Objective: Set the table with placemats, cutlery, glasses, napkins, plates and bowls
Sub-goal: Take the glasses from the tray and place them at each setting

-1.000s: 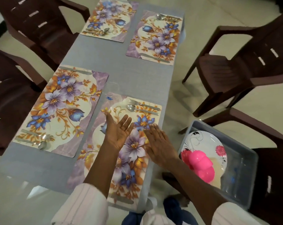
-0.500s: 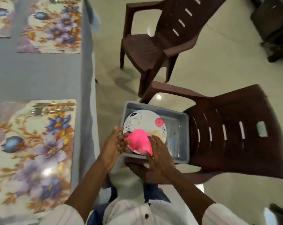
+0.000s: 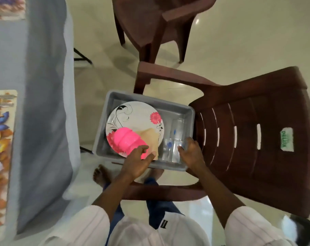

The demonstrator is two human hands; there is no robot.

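Since half a second ago our right hand [image 3: 190, 153] has left the pink bowls [image 3: 127, 141] and gone right to the glasses [image 3: 173, 144] in the grey bin [image 3: 115, 103], fingers curled on one, though we cannot tell if they grip it. Our left hand [image 3: 138, 162] rests spread against the near side of the bowls. They lie stacked on the plate [image 3: 136, 118], in the bin on the chair [image 3: 257, 139], right of the table [image 3: 35, 86].
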